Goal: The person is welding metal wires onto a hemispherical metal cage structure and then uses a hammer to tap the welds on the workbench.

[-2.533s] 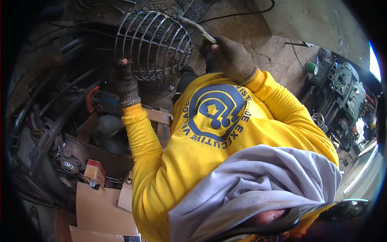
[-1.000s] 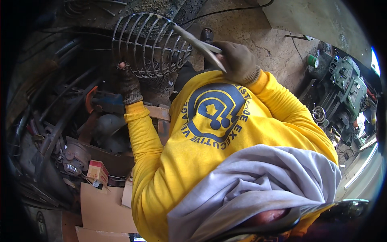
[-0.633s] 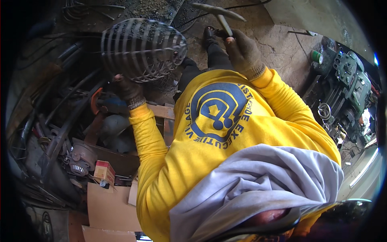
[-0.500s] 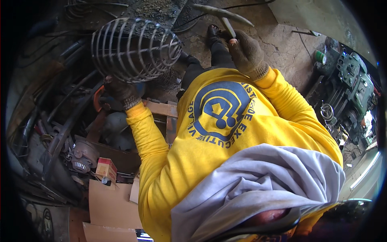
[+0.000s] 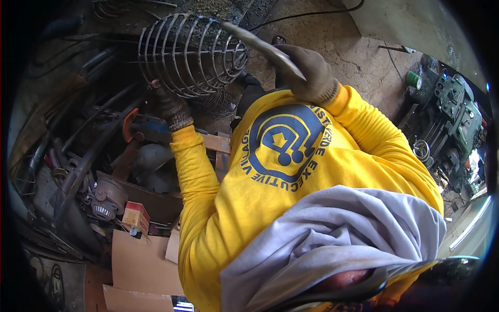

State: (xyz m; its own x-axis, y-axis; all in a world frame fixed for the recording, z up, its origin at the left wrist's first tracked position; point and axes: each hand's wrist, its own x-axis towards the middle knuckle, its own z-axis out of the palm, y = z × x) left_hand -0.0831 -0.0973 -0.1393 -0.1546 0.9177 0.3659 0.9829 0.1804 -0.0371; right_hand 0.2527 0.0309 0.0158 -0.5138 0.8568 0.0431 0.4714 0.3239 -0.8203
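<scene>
A cage of bent metal rods (image 5: 179, 54), ringed and narrowing to a rounded end on the right, is held up at the upper left. My left hand (image 5: 170, 105), in a dark knitted glove, is closed on its lower near edge; the fingertips are partly in shadow. My right hand (image 5: 311, 73), in a brown knitted glove, is wrapped round the handle of a chipping hammer. The long, pointed head of the chipping hammer (image 5: 260, 46) slants across in front of that hand. Its upper tip overlaps the cage's rounded end in the picture; whether they touch I cannot tell.
More wire pieces (image 5: 221, 104) lie below the cage. Metal bars, an orange curved part (image 5: 129, 125) and a rusty motor-like housing (image 5: 106, 200) crowd the left, with flattened cardboard (image 5: 138, 262) nearer. A green machine (image 5: 452, 119) and a green can (image 5: 414, 79) are at right.
The cage and my left hand have shifted right. My right hand has turned, swinging the chipping hammer's head lower and left, toward the cage's rounded end.
</scene>
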